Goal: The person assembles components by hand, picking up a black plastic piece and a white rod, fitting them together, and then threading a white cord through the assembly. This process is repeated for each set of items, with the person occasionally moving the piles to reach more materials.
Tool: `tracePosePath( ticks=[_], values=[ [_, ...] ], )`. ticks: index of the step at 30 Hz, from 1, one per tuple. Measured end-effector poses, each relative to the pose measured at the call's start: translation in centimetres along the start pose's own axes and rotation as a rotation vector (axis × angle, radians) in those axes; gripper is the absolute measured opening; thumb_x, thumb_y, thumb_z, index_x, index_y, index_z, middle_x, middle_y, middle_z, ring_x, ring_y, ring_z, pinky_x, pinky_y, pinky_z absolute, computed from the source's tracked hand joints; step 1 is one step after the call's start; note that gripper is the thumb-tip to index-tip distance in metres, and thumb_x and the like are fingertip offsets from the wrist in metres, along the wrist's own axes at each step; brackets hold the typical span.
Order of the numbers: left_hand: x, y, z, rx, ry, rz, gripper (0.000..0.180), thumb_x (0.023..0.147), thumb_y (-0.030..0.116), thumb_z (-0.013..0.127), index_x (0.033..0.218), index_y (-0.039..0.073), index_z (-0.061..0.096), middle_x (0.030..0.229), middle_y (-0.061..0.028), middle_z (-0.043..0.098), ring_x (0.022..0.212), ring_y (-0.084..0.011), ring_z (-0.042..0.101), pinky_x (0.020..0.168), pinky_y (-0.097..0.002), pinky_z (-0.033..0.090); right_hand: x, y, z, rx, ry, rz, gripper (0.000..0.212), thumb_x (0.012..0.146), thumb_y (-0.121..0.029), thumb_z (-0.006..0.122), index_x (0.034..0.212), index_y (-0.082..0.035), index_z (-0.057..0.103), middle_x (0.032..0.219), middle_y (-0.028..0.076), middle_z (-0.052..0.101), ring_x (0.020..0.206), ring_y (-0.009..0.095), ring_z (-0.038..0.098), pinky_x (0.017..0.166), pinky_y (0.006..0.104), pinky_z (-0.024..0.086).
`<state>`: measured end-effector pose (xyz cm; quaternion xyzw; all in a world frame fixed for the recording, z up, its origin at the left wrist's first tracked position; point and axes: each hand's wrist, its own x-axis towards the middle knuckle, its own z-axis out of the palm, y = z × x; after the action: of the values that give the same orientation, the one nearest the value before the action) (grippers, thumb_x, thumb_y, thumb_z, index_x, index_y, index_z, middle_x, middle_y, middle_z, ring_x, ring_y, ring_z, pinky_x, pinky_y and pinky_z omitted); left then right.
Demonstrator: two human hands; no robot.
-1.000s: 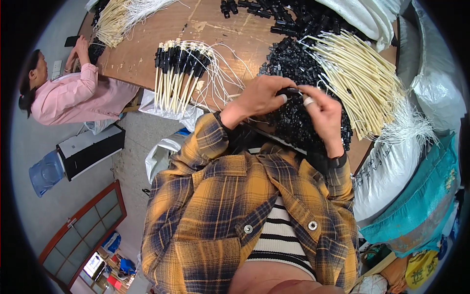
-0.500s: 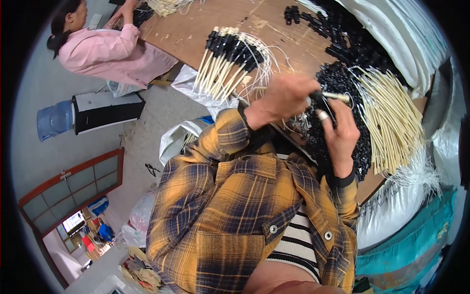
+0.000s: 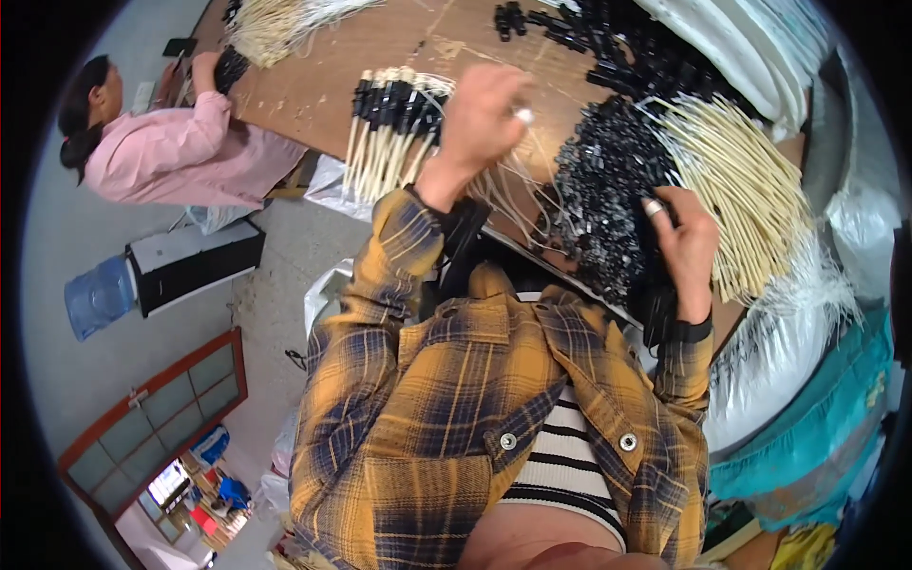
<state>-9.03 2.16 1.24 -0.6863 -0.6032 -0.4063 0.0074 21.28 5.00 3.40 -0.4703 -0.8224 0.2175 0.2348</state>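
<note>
My left hand (image 3: 483, 119) is above the table just right of a bundle of cream rods with black fittings (image 3: 385, 128), partly covering it. Its fingers are curled; whatever they hold, if anything, is hidden. Thin white cords (image 3: 518, 195) trail below it. A white wrap shows on one digit. My right hand (image 3: 686, 242) is at the right edge of a heap of small shiny black pieces (image 3: 608, 180), thumb and forefinger apart and nothing visible between them. A light band circles its thumb. Close by on the right lies a large sheaf of cream rods (image 3: 746, 190) with white cord ends.
Black tubular fittings (image 3: 641, 52) cover the far right of the wooden table (image 3: 328, 76). White sacks (image 3: 727, 47) edge that side. At the far left, a person in pink (image 3: 180, 147) works by another rod bundle (image 3: 275, 28). A water dispenser (image 3: 195, 266) lies beyond the table's left edge.
My left hand has moved left and away from my right hand, toward the rod bundle. The cream piece with a black fitting between my hands is no longer visible there. My view has shifted slightly.
</note>
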Motion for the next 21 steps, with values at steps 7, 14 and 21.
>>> tracePosePath(
  ticks=[7, 14, 21],
  values=[
    [5.2, 1.4, 10.1, 0.006, -0.514, -0.019, 0.032, 0.080, 0.003, 0.055, 0.099, 0.021, 0.073, 0.101, -0.0112, 0.065, 0.100, -0.0313, 0.061, 0.084, -0.0440, 0.049, -2.2, 6.1, -5.9, -0.351, 0.084, 0.219, 0.016, 0.078, -0.015, 0.072, 0.093, -0.010, 0.069, 0.085, 0.009, 0.065, 0.075, 0.028, 0.063, 0.066, 0.0359, 0.048],
    [4.2, 0.2, 9.8, 0.024, -0.411, 0.183, 0.030, 0.075, 0.002, 0.063, 0.104, 0.008, 0.066, 0.091, -0.0105, 0.058, 0.087, -0.0321, 0.058, 0.080, -0.0398, 0.049, -2.8, 7.4, -4.2, -0.320, -0.003, 0.113, 0.011, 0.072, -0.008, 0.068, 0.082, -0.008, 0.063, 0.081, 0.010, 0.058, 0.074, 0.032, 0.059, 0.064, 0.0422, 0.044],
    [1.5, 1.7, 6.2, -0.385, -0.457, -0.201, 0.034, 0.078, 0.002, 0.060, 0.112, 0.004, 0.059, 0.101, -0.0077, 0.065, 0.093, -0.0187, 0.062, 0.083, -0.0326, 0.050, -1.8, 6.9, -3.9, -0.394, 0.063, -0.096, 0.018, 0.075, -0.004, 0.065, 0.093, -0.006, 0.062, 0.083, 0.008, 0.061, 0.076, 0.027, 0.058, 0.075, 0.0374, 0.041]
  ],
)
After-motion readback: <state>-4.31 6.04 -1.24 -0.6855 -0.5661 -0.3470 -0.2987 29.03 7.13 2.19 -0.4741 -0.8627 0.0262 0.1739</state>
